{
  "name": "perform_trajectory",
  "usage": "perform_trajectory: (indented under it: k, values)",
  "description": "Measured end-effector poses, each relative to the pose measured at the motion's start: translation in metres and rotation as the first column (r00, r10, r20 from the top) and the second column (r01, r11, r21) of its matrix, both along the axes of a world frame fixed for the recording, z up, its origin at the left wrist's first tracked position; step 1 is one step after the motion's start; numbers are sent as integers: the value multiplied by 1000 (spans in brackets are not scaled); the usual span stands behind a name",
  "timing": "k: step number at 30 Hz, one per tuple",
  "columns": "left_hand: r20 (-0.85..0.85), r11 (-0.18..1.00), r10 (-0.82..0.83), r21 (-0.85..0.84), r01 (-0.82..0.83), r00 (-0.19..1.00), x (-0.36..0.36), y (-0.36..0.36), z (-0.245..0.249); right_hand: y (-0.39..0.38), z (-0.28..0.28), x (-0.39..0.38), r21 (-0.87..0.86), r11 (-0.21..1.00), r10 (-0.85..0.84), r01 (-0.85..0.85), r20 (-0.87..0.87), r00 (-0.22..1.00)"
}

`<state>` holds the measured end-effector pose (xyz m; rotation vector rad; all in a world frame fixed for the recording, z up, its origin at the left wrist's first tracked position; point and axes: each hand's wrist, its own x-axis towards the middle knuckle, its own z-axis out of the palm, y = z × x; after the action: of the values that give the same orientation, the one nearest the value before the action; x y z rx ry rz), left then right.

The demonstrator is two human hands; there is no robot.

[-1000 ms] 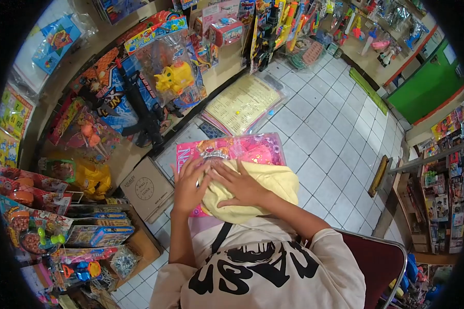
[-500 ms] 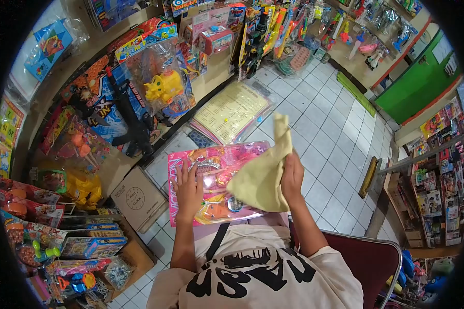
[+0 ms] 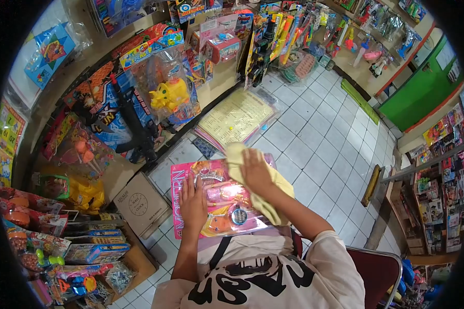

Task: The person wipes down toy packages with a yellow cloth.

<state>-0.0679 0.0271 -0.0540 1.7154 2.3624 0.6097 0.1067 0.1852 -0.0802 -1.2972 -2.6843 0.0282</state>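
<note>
A pink packaged doll toy set (image 3: 226,194) under clear plastic lies across my lap. My left hand (image 3: 193,207) rests flat on its left side, fingers stretched and a little apart. Over the package's upper right part is a pale yellow cloth (image 3: 276,191), pressed down by my right hand (image 3: 257,172). The cloth trails along the right edge of the package and covers part of it. The fingers of my right hand lie over the cloth.
Ahead on the tiled floor sits a stack of yellowish printed sheets (image 3: 237,117) in plastic. A wall clock box (image 3: 141,204) stands to the left. Hanging toys (image 3: 170,95) line the wall, shelves (image 3: 423,201) stand right, and a dark red chair (image 3: 371,270) is under me.
My right hand has brought the cloth from raised above the package's right side down onto its upper right, moving left. My left hand stays on the package. The view has shifted slightly.
</note>
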Motion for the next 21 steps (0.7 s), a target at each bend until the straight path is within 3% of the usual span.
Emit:
perform_trajectory:
  k: [3, 7, 10, 11, 14, 15, 18, 19, 21]
  values:
    - [-1, 1000, 25, -15, -25, 1000, 2, 2, 8, 11, 5, 27, -29, 995, -92, 93, 28, 995]
    - [60, 987, 21, -158, -11, 998, -5, 21, 35, 26, 49, 22, -233, 967, 31, -99, -278, 960]
    - [53, 991, 21, -132, -14, 998, -7, 36, 33, 30, 55, -7, -102, 947, 282, -305, -188, 941]
    - [23, 996, 22, -86, -20, 999, -8, 39, 13, 32, 35, -16, 73, 929, 370, -363, -178, 912]
    - [77, 996, 45, -81, -38, 996, -8, 40, 0, 32, 29, -29, -347, 876, 307, -336, -137, 942]
    - [125, 997, 45, -74, -36, 991, -10, 39, 1, 30, 28, -30, -273, 900, 292, -340, -204, 935]
    - [224, 996, 45, -90, -26, 973, -15, 29, 9, 34, 30, -24, -343, 929, 91, -139, -151, 984]
    - [247, 995, 44, -94, -21, 968, -19, 26, 11, 33, 22, -17, -200, 974, 60, -105, -222, 973]
    - [237, 986, 126, -135, -96, 963, -27, 17, 3, 43, 17, 3, -116, 993, 6, -16, -87, 996]
